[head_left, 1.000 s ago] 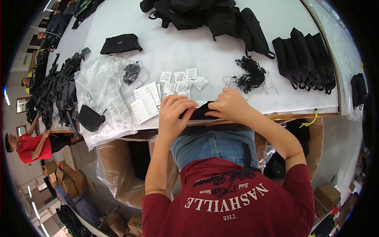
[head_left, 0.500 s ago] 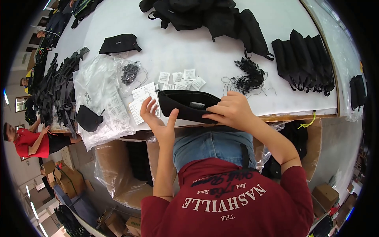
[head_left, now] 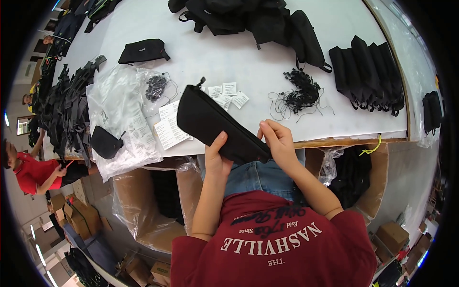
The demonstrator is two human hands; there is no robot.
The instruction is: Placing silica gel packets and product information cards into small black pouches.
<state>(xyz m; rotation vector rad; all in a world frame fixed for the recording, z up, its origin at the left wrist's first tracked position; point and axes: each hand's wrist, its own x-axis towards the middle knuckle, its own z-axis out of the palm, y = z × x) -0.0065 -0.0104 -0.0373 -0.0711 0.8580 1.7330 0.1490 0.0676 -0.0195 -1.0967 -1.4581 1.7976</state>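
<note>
A flat black zip pouch (head_left: 215,124) is lifted off the white table (head_left: 258,67) and tilted, its zip end toward the upper left. My left hand (head_left: 216,155) grips its lower edge from beneath, thumb on the face. My right hand (head_left: 278,141) pinches its right end. Small white paper tags (head_left: 228,93) lie on the table just behind the pouch. A tangle of black cords (head_left: 300,93) sits to the right of the tags.
Clear plastic bags (head_left: 119,119) with white cards (head_left: 169,126) lie left. Black pouches stand in a row at right (head_left: 368,76) and are piled at the back (head_left: 248,19). Lined cardboard boxes sit under the table, left (head_left: 148,205) and right (head_left: 363,177). A person in red (head_left: 38,172) stands far left.
The pouch lay flat at the table edge under both hands; it has been lifted and swung up toward the left, and my left hand has come back to grip its underside.
</note>
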